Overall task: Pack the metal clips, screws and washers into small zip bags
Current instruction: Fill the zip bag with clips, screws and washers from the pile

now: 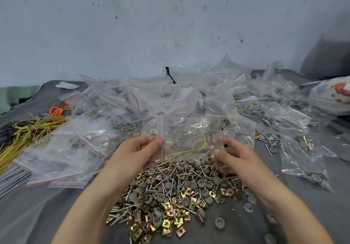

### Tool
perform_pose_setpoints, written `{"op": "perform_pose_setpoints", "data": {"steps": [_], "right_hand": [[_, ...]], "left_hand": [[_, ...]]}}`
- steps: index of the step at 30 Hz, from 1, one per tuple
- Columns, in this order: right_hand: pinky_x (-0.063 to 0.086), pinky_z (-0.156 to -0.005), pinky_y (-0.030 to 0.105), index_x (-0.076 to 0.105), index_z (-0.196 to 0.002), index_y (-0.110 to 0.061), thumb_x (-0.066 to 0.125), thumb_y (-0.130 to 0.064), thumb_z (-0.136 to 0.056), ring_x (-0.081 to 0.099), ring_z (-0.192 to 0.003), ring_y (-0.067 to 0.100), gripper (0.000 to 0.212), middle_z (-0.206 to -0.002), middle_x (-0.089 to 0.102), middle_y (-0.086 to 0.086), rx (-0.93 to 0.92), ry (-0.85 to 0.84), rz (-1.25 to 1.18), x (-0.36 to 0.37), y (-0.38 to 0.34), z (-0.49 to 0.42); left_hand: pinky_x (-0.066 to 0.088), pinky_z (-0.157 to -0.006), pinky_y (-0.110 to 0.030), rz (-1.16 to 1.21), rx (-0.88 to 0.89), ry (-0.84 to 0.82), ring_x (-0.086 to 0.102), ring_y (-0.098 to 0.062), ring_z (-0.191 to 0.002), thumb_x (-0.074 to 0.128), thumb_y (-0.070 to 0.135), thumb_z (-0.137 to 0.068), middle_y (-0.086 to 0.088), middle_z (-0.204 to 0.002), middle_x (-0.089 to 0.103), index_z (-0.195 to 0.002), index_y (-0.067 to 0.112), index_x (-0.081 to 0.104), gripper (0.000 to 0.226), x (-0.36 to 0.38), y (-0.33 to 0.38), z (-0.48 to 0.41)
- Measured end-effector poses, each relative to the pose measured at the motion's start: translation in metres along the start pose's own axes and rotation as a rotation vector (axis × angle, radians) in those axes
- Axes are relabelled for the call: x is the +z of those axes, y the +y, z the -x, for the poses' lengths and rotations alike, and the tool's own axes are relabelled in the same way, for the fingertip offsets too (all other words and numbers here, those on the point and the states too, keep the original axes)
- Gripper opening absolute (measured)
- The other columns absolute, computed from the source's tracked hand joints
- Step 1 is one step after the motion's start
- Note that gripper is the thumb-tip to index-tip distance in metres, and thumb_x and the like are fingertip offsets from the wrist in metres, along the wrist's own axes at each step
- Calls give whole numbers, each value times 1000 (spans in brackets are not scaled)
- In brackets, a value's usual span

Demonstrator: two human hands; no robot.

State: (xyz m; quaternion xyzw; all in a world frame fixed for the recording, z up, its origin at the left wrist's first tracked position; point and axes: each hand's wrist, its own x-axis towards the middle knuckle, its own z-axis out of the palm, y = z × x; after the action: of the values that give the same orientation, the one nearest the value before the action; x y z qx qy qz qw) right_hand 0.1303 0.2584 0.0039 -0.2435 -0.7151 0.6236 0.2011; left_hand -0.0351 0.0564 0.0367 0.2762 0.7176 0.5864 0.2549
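Holding one clear zip bag [189, 137] up between both hands, just above the far edge of the hardware heap. The left hand [140, 149] is pinching the bag's left edge, thumb pressing against curled fingertips along the seal strip, which is running upright. The right hand [233, 154] is gripping the right edge, fingers curled in and thumb on top; whether it is also holding a small part, cannot tell. A yellow wire loop [198, 145] is showing through the bag; inside or behind, cannot tell. Between the forearms, metal clips [170, 223], screws [166, 175] and grey washers [219, 223] are lying mixed on the grey cloth [37, 215]. Open cloth is showing near left and near right of the heap, with a few stray washers on the right. A flat stack of bags [62, 158] is bordering the left side and filled bags [303, 158] the right. A loose mound of bags [170, 95] is closing the far side against the wall [170, 25].
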Motion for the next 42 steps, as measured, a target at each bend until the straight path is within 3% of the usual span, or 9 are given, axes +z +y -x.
{"op": "perform_pose_setpoints", "data": {"steps": [4,10,16,20,27,30,34,39,42], "right_hand": [[58,-86,35,54,-134,-38,63,-30,-99,72,-93,10,37,-107,70,-9,-40,171,-2,0,2,-8],[47,-70,13,56,-115,-52,54,-34,-102,57,-98,-13,22,-108,60,-29,-332,457,81,21,-13,3],[48,-65,7,63,-117,-41,59,-47,-98,66,-85,-5,21,-103,65,-28,-406,215,115,67,-25,23],[52,-66,13,69,-111,-37,64,-57,-89,70,-84,0,30,-97,73,-18,-372,165,54,77,-26,22],[59,-74,51,73,-102,-39,59,-54,-93,72,-74,18,23,-83,76,-5,-358,153,-17,74,-25,18],[61,-75,40,73,-104,-39,63,-59,-88,73,-80,9,28,-92,76,-12,-356,94,-21,77,-25,20],[61,-74,51,76,-100,-34,65,-45,-97,73,-77,14,16,-89,76,-9,-352,122,3,79,-23,17],[60,-73,56,74,-99,-37,56,-63,-89,74,-78,25,33,-87,77,-4,-356,100,-23,78,-26,19],[61,-73,55,75,-99,-36,60,-48,-98,75,-78,20,19,-88,77,-5,-337,98,-39,78,-26,18]], "left_hand": [[56,-83,-31,-19,58,23,72,-13,-89,60,32,-95,3,-94,77,-98,21,73,17,6,0,1],[56,-71,-19,38,153,60,68,-13,-77,63,28,-93,-3,-87,75,-92,19,73,13,25,0,5],[57,-76,-41,15,267,72,66,-20,-73,68,28,-89,-9,-79,72,-92,12,68,16,44,6,10],[55,-69,-28,-24,341,85,68,-11,-74,69,32,-86,3,-77,73,-84,17,64,15,48,8,14],[51,-76,-57,50,297,77,63,-34,-71,69,41,-75,-15,-77,70,-84,11,63,31,43,10,16],[53,-65,-36,21,310,59,63,-13,-68,69,41,-75,-2,-70,71,-81,13,63,30,41,9,16],[42,-57,-7,-11,325,51,60,5,-57,71,26,-83,12,-61,67,-79,8,63,20,44,9,17],[47,-62,-21,59,281,34,60,-11,-61,73,36,-73,0,-62,65,-79,9,64,30,41,12,19],[46,-68,-35,82,252,42,55,-19,-65,71,35,-75,-11,-66,62,-81,11,65,25,39,11,20]]}}
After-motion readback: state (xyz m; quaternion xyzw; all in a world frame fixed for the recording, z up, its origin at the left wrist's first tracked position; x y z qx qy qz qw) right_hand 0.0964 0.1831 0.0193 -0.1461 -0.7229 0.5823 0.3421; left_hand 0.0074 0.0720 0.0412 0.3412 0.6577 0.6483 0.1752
